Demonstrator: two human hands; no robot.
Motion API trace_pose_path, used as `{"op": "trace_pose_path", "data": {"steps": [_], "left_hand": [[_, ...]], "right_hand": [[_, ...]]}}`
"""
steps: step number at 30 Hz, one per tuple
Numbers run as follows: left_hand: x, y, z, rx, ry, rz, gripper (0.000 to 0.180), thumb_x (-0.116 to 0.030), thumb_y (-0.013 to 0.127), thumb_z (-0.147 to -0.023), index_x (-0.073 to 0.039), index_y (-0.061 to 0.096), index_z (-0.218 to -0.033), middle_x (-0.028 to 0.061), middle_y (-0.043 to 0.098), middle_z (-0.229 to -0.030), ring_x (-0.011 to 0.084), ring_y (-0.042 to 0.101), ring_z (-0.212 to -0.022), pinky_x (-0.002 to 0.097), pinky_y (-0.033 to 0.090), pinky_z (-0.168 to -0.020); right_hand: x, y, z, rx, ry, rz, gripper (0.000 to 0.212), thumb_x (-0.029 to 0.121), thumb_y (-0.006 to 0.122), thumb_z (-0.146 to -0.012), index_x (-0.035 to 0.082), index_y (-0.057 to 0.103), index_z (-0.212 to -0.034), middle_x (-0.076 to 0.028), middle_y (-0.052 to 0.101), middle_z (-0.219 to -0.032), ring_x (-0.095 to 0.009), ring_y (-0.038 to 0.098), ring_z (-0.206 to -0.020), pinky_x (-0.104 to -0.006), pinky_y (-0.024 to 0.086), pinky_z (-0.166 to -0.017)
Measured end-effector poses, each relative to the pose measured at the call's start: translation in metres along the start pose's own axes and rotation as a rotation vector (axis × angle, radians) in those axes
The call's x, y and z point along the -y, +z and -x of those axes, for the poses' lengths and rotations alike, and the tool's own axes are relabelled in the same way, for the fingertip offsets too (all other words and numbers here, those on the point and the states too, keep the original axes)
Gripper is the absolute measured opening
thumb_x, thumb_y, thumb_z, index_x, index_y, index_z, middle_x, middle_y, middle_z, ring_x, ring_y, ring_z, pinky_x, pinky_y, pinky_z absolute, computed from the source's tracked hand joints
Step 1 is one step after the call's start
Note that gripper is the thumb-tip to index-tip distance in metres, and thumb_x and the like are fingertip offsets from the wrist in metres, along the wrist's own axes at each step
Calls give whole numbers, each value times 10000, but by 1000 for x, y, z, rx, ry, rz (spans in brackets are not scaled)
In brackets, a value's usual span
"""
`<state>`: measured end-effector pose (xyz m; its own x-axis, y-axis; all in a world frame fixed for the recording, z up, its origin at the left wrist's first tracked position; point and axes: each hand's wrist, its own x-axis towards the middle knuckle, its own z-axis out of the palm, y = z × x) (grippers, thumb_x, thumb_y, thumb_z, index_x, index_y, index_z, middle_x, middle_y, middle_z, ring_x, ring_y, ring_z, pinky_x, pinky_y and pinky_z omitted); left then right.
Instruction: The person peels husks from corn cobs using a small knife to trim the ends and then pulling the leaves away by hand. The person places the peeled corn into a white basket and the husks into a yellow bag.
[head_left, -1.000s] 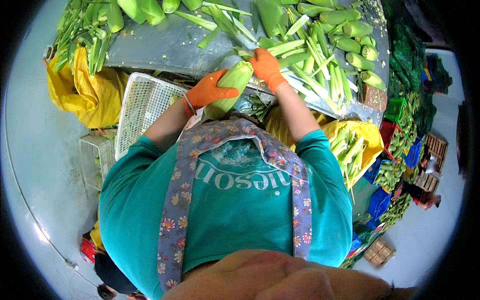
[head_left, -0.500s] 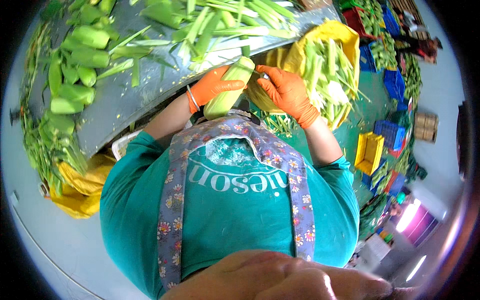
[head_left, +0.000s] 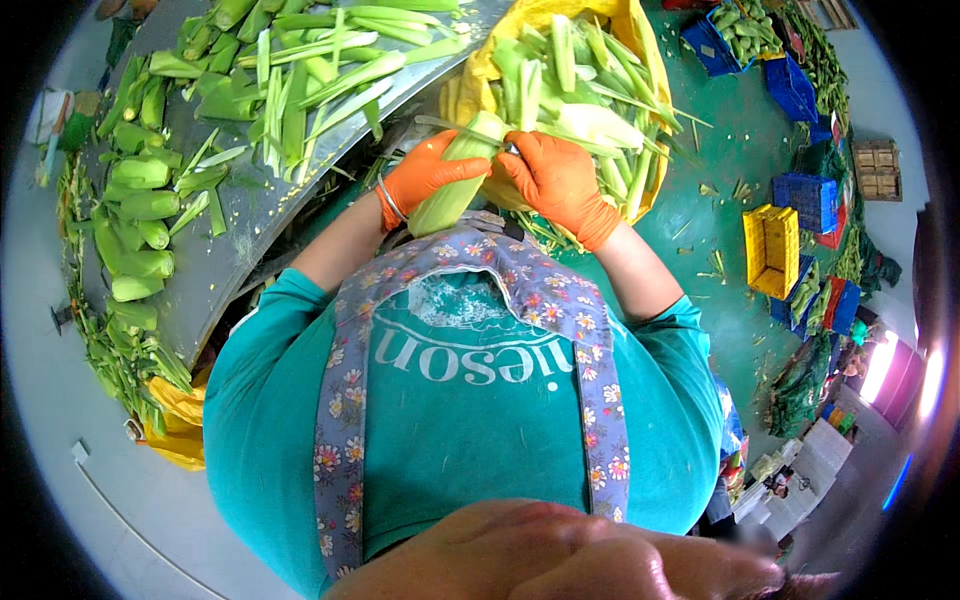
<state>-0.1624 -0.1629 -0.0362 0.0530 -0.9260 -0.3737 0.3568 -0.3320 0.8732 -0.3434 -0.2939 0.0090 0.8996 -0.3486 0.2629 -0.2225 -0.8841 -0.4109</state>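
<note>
An ear of corn in its pale green husk (head_left: 446, 205) leans tilted in front of my apron. Around its middle, the orange-gloved fingers of my left hand (head_left: 428, 180) are closed, with the thumb across the front. My right hand (head_left: 560, 182), in a matching glove, is closed beside the ear's upper end. It grips what looks like a thin knife (head_left: 440, 124), whose greyish blade crosses by the cut top of the ear; the fingers cover most of its handle.
A yellow sack (head_left: 655, 60) full of stripped husks stands just beyond my hands. Husks and several ears of corn (head_left: 145, 205) lie on the grey metal table (head_left: 240, 225) at left. Blue crates (head_left: 805, 200) and a yellow crate (head_left: 771, 252) stand on the green floor at right.
My view has turned, so the table shows farther left and the sack nearer the middle. Both hands stay at the ear; the thin blade now shows across its top.
</note>
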Motion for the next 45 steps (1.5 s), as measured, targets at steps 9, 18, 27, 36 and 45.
{"op": "trace_pose_path", "data": {"steps": [9,18,27,36,45], "left_hand": [[-26,61,-49,23,93,-305,416,-234,710,-873,-27,588,-1213,80,673,-1042,163,637,-937,306,506,-847],[-38,79,-81,130,-32,-99,464,-278,747,-850,-31,600,-1213,55,678,-1016,114,621,-882,271,501,-794],[-45,99,-97,182,-55,-155,444,-229,704,-874,-44,551,-1249,89,675,-1023,155,639,-893,293,522,-807],[-40,110,-99,172,-118,-201,422,-231,705,-875,-53,570,-1233,73,678,-1018,144,642,-888,284,524,-793],[-30,113,-95,169,-119,-201,398,-249,690,-886,-50,589,-1216,67,682,-1019,134,642,-877,278,524,-765]], "right_hand": [[-48,-49,44,-142,154,-169,249,244,571,-946,68,611,-1117,-154,598,-889,-344,599,-841,-425,481,-735],[-61,-81,64,-161,478,-402,287,267,660,-910,30,584,-1051,-162,608,-933,-342,605,-806,-408,489,-694],[-90,-56,72,-157,257,97,203,271,613,-902,79,562,-946,-120,609,-749,-351,610,-696,-469,473,-620],[-94,-49,75,-71,307,154,223,258,603,-894,54,514,-879,-155,614,-755,-367,617,-707,-478,478,-609],[-109,-22,93,-71,416,121,219,248,612,-881,49,521,-885,-166,625,-772,-365,629,-728,-471,492,-627]]}}
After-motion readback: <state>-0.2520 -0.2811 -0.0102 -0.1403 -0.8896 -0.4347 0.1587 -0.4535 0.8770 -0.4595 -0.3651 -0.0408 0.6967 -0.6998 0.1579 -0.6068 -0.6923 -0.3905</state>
